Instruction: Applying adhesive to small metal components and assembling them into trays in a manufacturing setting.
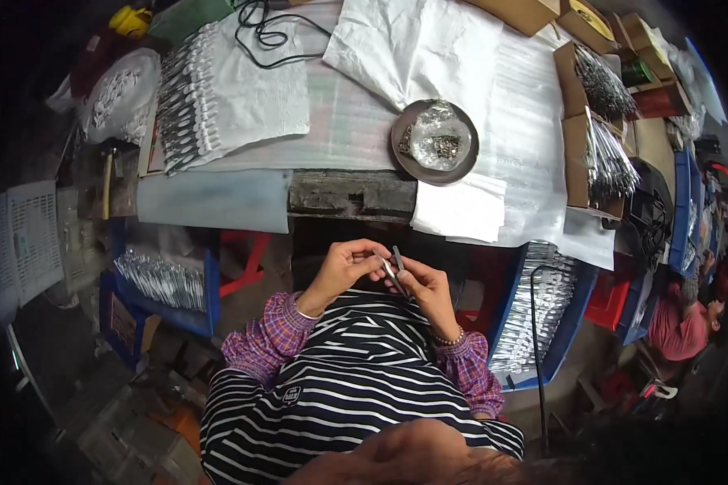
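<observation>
Both hands meet over my lap, in front of the table's near edge. My left hand [340,271] is closed, with thumb and fingertips pinching a small, slim, silvery-white piece [387,269] whose kind is too small to make out. My right hand [430,293] is closed around a slim dark-grey metal tool [398,258], its upper end sticking up beside the left fingertips. The two held things lie close together; whether they touch is unclear. On the table beyond stands a round dark dish [404,158] with small metal parts in clear plastic.
Slender white-and-dark pieces [190,105] lie in a row on white cloth. Blue bins of similar pieces stand left [212,279] and right [505,323]. Cardboard boxes [576,158] of thin metal pieces line the right side. A black cable [255,52] lies behind. A person [678,323] sits far right.
</observation>
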Demonstrator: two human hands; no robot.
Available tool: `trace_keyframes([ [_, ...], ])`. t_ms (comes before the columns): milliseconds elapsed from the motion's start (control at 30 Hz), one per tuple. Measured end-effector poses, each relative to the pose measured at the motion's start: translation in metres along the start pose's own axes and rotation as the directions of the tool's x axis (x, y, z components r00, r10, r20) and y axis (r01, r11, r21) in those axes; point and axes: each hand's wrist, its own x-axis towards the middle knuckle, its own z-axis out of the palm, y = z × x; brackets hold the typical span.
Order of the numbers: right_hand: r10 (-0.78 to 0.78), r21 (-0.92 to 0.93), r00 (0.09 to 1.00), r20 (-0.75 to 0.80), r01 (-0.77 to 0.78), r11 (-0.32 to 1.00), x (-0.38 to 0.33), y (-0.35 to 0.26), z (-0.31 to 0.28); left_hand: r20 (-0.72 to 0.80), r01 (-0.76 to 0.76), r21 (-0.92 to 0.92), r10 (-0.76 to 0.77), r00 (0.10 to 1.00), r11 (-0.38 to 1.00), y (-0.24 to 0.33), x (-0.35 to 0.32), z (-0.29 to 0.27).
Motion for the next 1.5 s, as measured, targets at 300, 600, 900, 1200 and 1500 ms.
trace_keyframes([
  [300,-0.126,-0.327,0.992,-0.001,0.119,0.938,0.005,0.008,0.000,-0.033,-0.005,0.076,0.007,0.999,0.997,-0.008,0.002,0.005],
  [600,-0.128,-0.331,0.992,-0.015,0.116,0.936,0.005,0.005,0.004,-0.006,-0.022,0.106,0.023,1.000,0.994,-0.012,0.003,0.001],
  [900,-0.210,-0.365,0.978,-0.020,0.188,0.912,0.007,0.013,0.001,-0.036,-0.034,0.097,0.038,0.999,0.995,-0.009,0.002,0.006],
  [1200,-0.210,-0.309,0.978,-0.005,0.198,0.930,0.007,0.014,0.001,-0.009,-0.030,0.194,0.033,0.999,0.981,-0.009,0.003,0.002],
  [1500,0.142,0.201,0.965,0.220,-0.187,0.962,0.008,-0.001,-0.010,-0.055,0.141,0.101,-0.136,0.989,0.985,-0.005,0.005,0.002],
])
